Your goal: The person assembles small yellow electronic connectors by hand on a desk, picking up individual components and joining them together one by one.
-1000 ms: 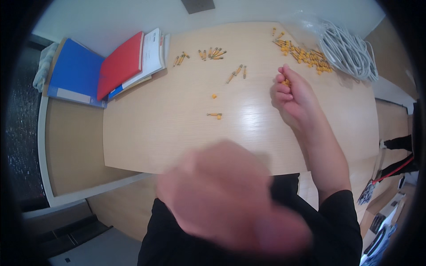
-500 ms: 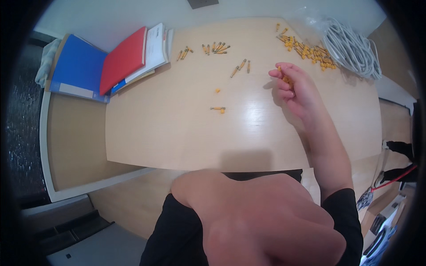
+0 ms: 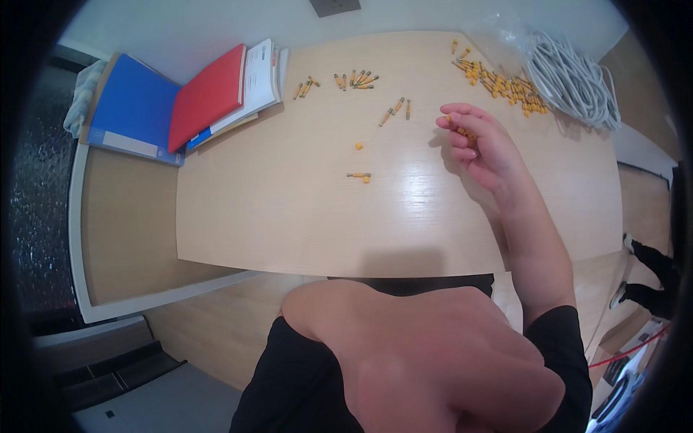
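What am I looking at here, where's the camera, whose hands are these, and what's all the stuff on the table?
There is no machine here, only a person working with bare hands. The camera sits on the person's head and looks down, and its wide lens bends the table's straight edges.

The big blurred shape at the bottom is the left hand, very close to the lens; I cannot tell whether it holds anything. The right hand reaches out over the pale wooden table, its fingers curled around a few small yellow pieces.

More of these yellow-tipped pieces lie scattered near the far edge, with a denser pile at the right. Beside that pile lies a bundle of grey cable. At the left rest a blue folder, a red folder and some white booklets.
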A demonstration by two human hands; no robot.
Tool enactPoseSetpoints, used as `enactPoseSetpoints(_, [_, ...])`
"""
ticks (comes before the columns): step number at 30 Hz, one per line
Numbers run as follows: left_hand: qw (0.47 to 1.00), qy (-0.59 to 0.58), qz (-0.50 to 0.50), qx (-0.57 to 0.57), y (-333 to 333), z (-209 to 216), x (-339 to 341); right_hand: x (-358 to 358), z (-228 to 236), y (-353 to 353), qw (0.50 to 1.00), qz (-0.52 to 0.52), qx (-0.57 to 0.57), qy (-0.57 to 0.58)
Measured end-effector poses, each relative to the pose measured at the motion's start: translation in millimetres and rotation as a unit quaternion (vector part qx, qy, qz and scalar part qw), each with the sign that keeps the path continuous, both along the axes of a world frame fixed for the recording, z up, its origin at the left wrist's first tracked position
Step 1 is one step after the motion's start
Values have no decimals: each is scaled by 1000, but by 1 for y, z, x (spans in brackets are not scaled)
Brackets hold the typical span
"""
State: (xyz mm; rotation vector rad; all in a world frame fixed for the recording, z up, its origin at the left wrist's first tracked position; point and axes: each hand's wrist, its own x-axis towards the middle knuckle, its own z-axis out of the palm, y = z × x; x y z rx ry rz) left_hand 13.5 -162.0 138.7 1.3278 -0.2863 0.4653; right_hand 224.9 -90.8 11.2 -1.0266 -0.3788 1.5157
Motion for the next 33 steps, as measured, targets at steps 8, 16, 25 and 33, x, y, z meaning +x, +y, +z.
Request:
enactPoseSetpoints(8, [1000, 13, -10, 8, -2, 2, 1, 4, -8, 2, 1000, 1, 2, 7])
enactPoseSetpoints(16, [998, 25, -11, 62, 11, 13, 1, 1, -2, -1, 1000, 15, 18, -4])
enactPoseSetpoints(25, [998, 35, -46, -4, 1, 1, 2, -2, -1, -1, 999, 34, 15, -32])
enactPoseSetpoints(33, [1000, -5, -1, 30, 7, 5, -2, -2, -4, 0, 997, 62, 31, -37])
